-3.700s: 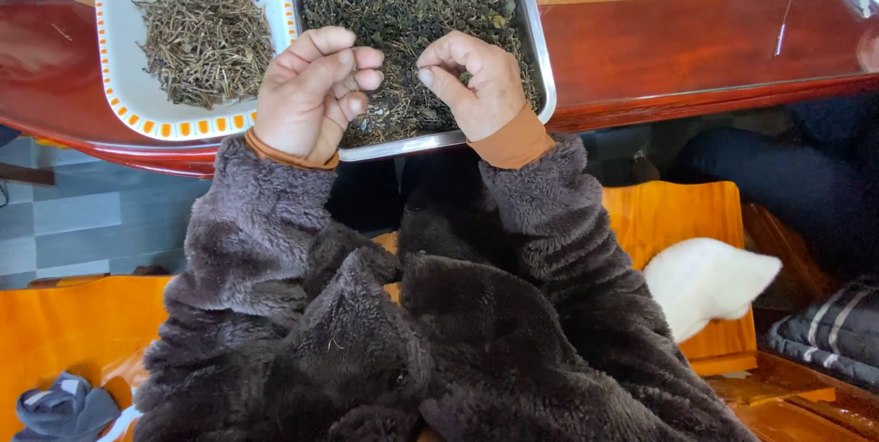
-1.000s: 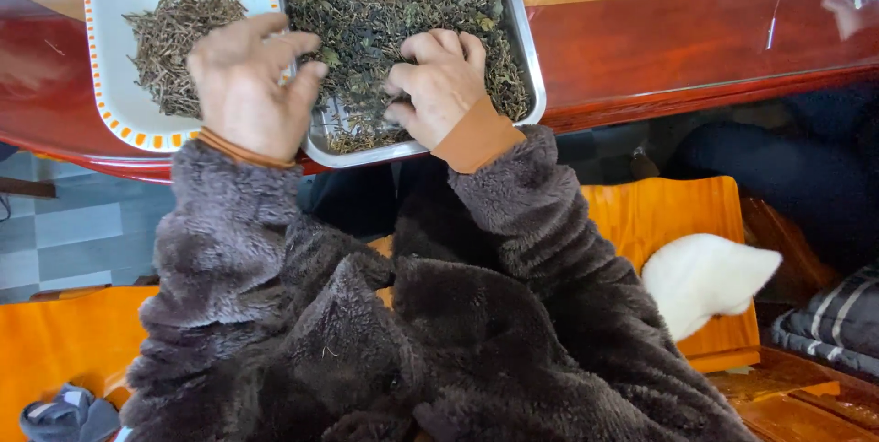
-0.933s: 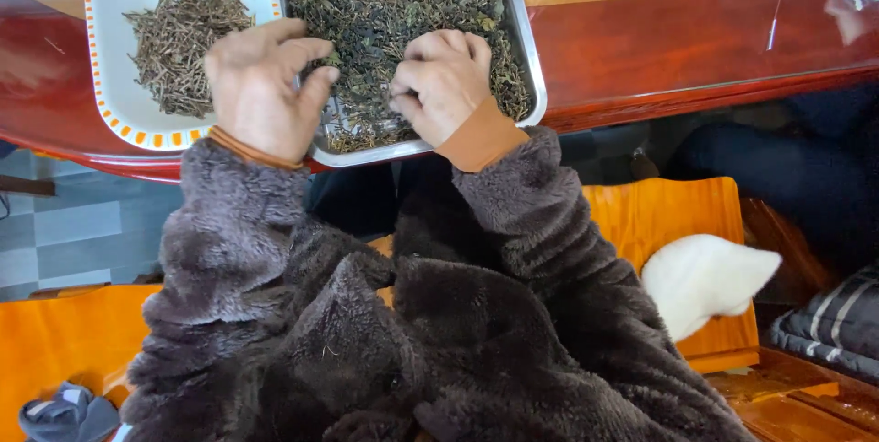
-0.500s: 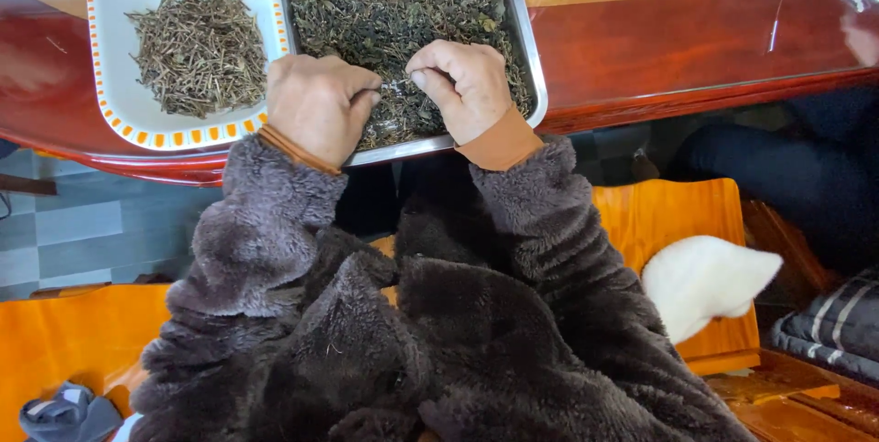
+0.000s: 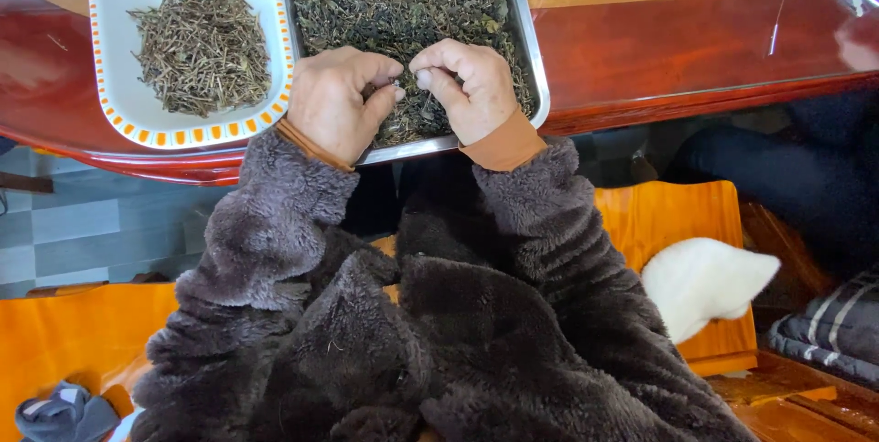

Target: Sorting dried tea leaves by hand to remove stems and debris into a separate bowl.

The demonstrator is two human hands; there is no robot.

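Glossy red-brown wooden tabletop [image 5: 696, 39], grey tiled floor [image 5: 82, 222] below. Rectangular steel tray of dark dried leaves [image 5: 526, 48] runs lengthwise away from the person. Left hand [image 5: 337, 102] and right hand [image 5: 467, 85] fingertips pinched together on a sprig.

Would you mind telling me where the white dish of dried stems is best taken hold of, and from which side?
Probably by the near rim of the white dish, coming from the person's side. That orange-patterned edge sits bare at the table's front, while the stems heap in the middle and the metal tray crowds its right side. The left hand is nearest.
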